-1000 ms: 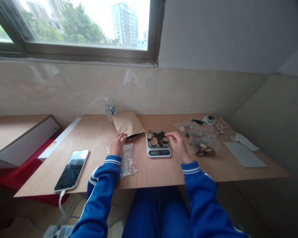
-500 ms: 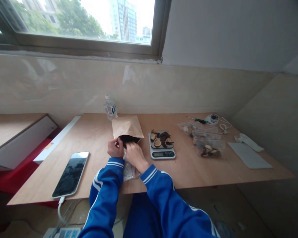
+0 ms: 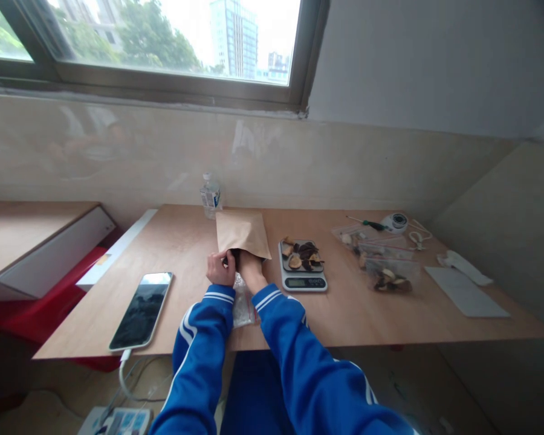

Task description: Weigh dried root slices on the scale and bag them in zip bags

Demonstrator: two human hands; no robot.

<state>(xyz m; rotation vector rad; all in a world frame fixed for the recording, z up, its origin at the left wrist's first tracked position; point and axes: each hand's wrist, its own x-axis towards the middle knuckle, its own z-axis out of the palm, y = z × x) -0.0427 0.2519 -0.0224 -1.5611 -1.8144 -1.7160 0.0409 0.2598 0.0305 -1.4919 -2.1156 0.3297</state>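
Observation:
A brown paper bag (image 3: 243,231) lies on the table with its dark mouth toward me. My left hand (image 3: 221,268) is closed on the left edge of that mouth. Inside the bag reaches my right hand (image 3: 251,270); its fingers are hidden, and only the back of the hand and the wrist show. Beneath my wrists lies a clear zip bag (image 3: 243,307). Just right of the paper bag stands a kitchen scale (image 3: 304,283) with dried brown slices (image 3: 303,255), perhaps mushroom, on its plate.
Zip bags of dried pieces (image 3: 392,279) lie on the right, with a screwdriver (image 3: 372,224), a white camera (image 3: 396,222) and a white sheet (image 3: 466,292) around them. A phone (image 3: 142,311) on a cable lies at left. A bottle (image 3: 210,196) stands behind the paper bag.
My right hand has gone deeper into the paper bag, so its fingers no longer show. My left hand keeps its hold on the bag's edge. The whole view has shifted slightly.

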